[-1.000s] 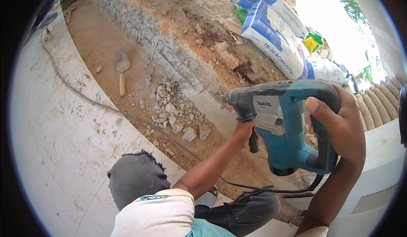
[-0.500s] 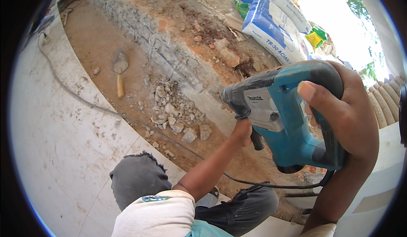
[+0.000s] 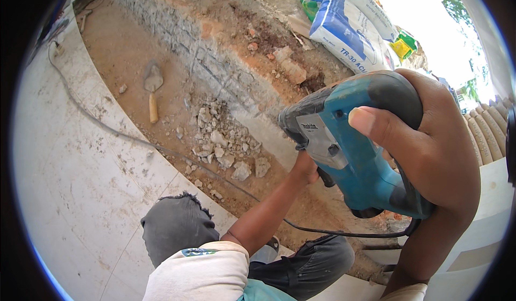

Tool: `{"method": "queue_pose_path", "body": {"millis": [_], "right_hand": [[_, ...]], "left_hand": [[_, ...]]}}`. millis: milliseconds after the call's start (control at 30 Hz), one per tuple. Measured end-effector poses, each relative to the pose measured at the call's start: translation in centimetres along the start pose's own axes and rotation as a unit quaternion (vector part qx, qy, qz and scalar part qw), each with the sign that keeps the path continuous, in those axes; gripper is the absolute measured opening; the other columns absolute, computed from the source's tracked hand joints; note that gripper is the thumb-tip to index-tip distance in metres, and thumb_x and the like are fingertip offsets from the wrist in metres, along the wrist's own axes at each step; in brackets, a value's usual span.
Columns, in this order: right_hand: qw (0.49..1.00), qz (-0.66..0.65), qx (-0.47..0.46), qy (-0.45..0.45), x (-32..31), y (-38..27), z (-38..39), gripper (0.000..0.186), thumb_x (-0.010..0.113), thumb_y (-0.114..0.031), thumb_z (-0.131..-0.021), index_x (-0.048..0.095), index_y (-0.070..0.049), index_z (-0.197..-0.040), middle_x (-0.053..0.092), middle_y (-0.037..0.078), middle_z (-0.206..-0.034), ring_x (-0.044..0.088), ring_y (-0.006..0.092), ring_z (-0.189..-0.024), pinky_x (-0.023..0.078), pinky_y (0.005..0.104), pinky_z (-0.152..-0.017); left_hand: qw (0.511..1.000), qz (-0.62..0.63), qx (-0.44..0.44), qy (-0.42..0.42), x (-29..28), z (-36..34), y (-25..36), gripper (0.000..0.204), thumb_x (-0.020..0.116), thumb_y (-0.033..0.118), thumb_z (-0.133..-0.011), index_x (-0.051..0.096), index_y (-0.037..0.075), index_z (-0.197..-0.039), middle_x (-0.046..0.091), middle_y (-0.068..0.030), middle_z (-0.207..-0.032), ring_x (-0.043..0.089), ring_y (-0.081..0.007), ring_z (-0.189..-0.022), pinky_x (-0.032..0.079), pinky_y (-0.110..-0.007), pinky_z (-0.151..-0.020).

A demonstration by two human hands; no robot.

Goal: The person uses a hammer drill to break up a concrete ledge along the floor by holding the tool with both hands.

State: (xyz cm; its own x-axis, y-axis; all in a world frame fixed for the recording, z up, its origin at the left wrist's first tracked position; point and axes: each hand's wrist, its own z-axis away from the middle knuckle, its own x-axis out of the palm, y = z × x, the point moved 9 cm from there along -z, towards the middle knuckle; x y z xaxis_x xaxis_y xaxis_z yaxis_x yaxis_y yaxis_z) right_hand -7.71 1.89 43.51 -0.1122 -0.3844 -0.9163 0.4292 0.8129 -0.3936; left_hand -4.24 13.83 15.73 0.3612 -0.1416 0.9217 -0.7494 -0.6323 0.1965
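Observation:
A teal and black power hammer drill (image 3: 349, 145) fills the right middle of the view. My right hand (image 3: 430, 145) is wrapped around its rear handle, thumb lying along the teal body. My left hand (image 3: 305, 169) reaches up under the drill's front and grips its black side handle. The drill's black cord (image 3: 344, 232) runs down and across below it. Beyond the drill lies a pile of broken concrete rubble (image 3: 223, 145) at the foot of a chipped concrete step edge (image 3: 215, 69).
A trowel (image 3: 152, 88) with a wooden handle lies on the sandy strip. Pale tiled floor (image 3: 70, 188) spreads on the left, crossed by a cable (image 3: 97, 123). Blue-and-white cement sacks (image 3: 349, 32) lie at the top right. My bent knee (image 3: 174, 231) is at the bottom.
The drill has come closer to the camera and lower, looming larger. Both hands stayed on it. The rubble and trowel have not moved.

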Motion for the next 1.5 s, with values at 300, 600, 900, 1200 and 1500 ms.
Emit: {"method": "queue_pose_path", "body": {"millis": [300, 600, 900, 1200, 1500], "right_hand": [[0.999, 0.011, 0.033, 0.011, -0.5, -0.1, 0.6, 0.043, 0.076, -0.023, -0.077, 0.063, 0.007, -0.106, 0.068, 0.012, -0.085, 0.066, 0.0184, -0.077, 0.053, 0.0297, -0.076], [0.999, 0.032, 0.027, -0.02, 0.6, -0.1, 0.6, 0.036, 0.074, -0.02, -0.077, 0.063, 0.006, -0.099, 0.068, 0.01, -0.082, 0.064, 0.0159, -0.073, 0.052, 0.0283, -0.069], [0.999, 0.025, -0.005, -0.027, 0.4, 0.1, -1.4, 0.034, 0.073, -0.025, -0.079, 0.065, 0.004, -0.095, 0.065, 0.008, -0.075, 0.061, 0.0145, -0.068, 0.049, 0.0269, -0.064], [0.998, 0.057, -0.02, -0.004, -0.6, 0.3, -2.1, 0.04, 0.074, -0.032, -0.078, 0.066, 0.003, -0.097, 0.063, 0.007, -0.072, 0.059, 0.0141, -0.064, 0.048, 0.0275, -0.062], [0.999, 0.033, -0.003, -0.04, 0.4, 0.0, -2.3, 0.036, 0.073, -0.025, -0.079, 0.065, 0.004, -0.099, 0.066, 0.008, -0.079, 0.061, 0.0139, -0.073, 0.049, 0.0275, -0.068]], "left_hand": [[1.0, 0.002, 0.004, -0.011, 0.2, 0.4, -0.9, 0.087, 0.08, 0.045, -0.065, 0.045, 0.009, -0.137, 0.056, -0.0052, -0.131, 0.055, -0.0213, -0.121, 0.048, -0.038, -0.103], [1.0, 0.01, 0.026, -0.002, 0.6, 0.0, 0.0, 0.073, 0.076, 0.038, -0.077, 0.045, 0.009, -0.136, 0.056, -0.0061, -0.13, 0.055, -0.0207, -0.12, 0.049, -0.037, -0.101], [0.998, -0.015, 0.064, -0.011, 1.8, -0.1, 2.1, 0.059, 0.071, 0.031, -0.088, 0.046, 0.008, -0.136, 0.056, -0.007, -0.13, 0.055, -0.0202, -0.119, 0.05, -0.037, -0.099], [0.991, 0.085, -0.059, 0.089, -1.1, -1.4, -1.5, 0.039, 0.059, 0.022, -0.096, 0.048, 0.008, -0.131, 0.058, -0.0076, -0.125, 0.06, -0.0202, -0.111, 0.056, -0.038, -0.091], [0.99, 0.002, 0.134, -0.051, 0.5, -0.8, 1.2, 0.05, 0.065, 0.026, -0.093, 0.045, 0.007, -0.135, 0.055, -0.0075, -0.13, 0.058, -0.0211, -0.116, 0.053, -0.039, -0.096]]}}
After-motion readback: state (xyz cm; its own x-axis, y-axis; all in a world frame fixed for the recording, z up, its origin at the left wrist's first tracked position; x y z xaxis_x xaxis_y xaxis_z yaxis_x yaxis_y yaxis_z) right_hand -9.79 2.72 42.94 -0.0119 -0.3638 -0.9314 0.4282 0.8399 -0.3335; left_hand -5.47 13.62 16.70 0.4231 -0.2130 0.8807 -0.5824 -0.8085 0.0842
